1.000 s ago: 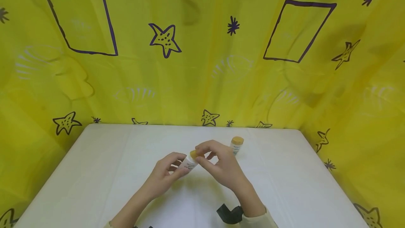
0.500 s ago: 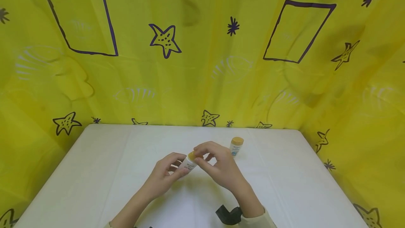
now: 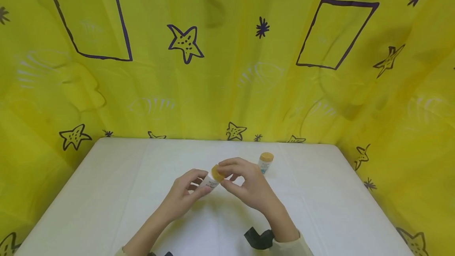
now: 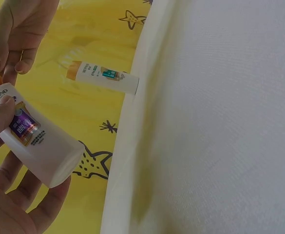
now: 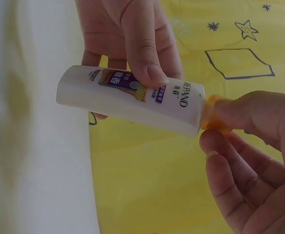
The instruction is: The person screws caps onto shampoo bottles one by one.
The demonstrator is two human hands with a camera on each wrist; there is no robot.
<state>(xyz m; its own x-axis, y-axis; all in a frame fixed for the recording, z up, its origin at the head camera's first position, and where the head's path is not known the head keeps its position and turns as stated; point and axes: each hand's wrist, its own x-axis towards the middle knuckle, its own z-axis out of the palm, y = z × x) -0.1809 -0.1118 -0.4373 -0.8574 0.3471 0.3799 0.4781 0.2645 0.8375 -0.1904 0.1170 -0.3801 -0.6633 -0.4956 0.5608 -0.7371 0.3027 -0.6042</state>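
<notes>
My left hand [image 3: 185, 194] grips a white shampoo-style bottle [image 5: 127, 102] round its body, thumb pressed on the front near the purple label. The bottle is tilted, its orange cap [image 3: 217, 173] pointing up and to the right in the head view. At that cap, the thumb and index finger of my right hand [image 3: 247, 183] pinch the sides, with the other fingers curled loosely beside it in the right wrist view. Part of the cap is hidden behind these fingertips. Both hands are above the middle of the white table [image 3: 149, 165].
A second white bottle [image 4: 108, 78] with an orange cap and teal label stands upright behind my right hand. Yellow curtain [image 3: 220, 90] with star drawings hangs round the table's far and side edges. A black wrist fitting [image 3: 258, 238] sits by the right sleeve.
My right fingers have shifted their hold around the cap, and more of the cap shows. The left hand and the bottle have barely moved; the second bottle stays in place.
</notes>
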